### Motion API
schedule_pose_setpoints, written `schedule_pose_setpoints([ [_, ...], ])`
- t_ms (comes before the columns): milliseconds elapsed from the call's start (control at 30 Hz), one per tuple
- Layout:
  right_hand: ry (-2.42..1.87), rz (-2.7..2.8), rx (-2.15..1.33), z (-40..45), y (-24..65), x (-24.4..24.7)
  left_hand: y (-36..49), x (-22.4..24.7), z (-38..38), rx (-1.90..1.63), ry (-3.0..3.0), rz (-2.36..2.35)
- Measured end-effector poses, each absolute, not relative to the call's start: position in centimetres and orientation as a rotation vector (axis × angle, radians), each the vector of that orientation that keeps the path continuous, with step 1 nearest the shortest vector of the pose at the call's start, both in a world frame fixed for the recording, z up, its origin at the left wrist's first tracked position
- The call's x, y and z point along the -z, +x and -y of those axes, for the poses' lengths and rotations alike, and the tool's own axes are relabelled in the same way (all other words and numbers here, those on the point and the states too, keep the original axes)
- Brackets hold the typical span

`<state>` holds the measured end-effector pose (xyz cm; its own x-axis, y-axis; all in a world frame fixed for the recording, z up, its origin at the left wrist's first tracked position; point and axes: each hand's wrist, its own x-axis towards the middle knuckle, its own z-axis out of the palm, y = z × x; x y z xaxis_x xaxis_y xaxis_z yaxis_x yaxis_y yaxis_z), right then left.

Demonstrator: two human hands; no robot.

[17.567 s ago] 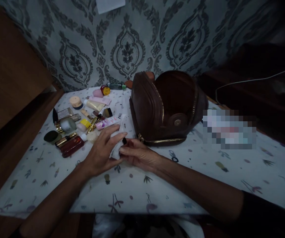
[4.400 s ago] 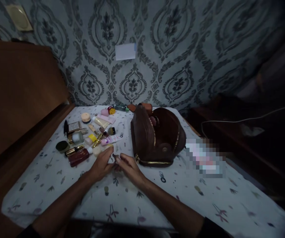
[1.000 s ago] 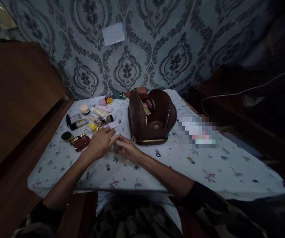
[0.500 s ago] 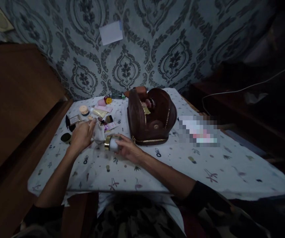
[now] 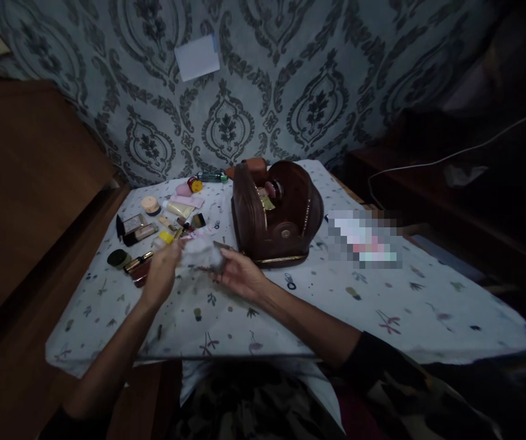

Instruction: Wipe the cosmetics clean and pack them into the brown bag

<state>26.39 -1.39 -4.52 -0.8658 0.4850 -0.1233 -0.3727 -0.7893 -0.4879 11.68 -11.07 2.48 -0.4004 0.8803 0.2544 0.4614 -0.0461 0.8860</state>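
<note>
Covering most of the jar (image 5: pixel 221 245) now is the cloth (image 5: pixel 198 253) pinched in the left hand (image 5: pixel 162 274); right hand (image 5: pixel 241 274) grips the jar, bare moments ago, above the counter (image 5: pixel 317 318); probably getting wiped tbh

bag (image 5: pixel 277 235) on table (image 5: pixel 317 318) | cosmetics (image 5: pixel 179 209) left of bag | wall (image 5: pixel 263 91) behind

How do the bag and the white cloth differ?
Colour: the bag is dark brown; the cloth is white.
Size: the bag is far bigger; the cloth spans only the gap between the left hand and right hand.
Pose: the bag stands open on the table; the cloth is in the left hand's grip, blurred.
Both are in front of the person.
</note>
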Motion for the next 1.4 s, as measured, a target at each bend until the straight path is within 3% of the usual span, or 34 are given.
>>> schedule_pose_setpoints([
  [167,-0.275,0.592,-2.569,1.9,26.4,4.6,13.8,-0.4,11.4,-1.161,2.278,-1.626],
  [533,-0.352,0.719,-2.586,1.9,27.0,3.3,12.4,0.8,10.4,-1.435,1.631,-1.595],
  [967,-0.501,0.968,-2.483,2.3,26.7,3.9,12.5,-3.2,10.2,-1.214,1.505,-1.783],
  [1200,-0.401,1.114,-2.277,2.6,26.3,4.1,12.1,-3.4,10.3,-0.973,1.729,-1.803],
  [1400,-0.41,1.297,-2.223,2.5,26.4,4.9,12.2,-3.7,10.4,-0.978,1.642,-1.659],
])
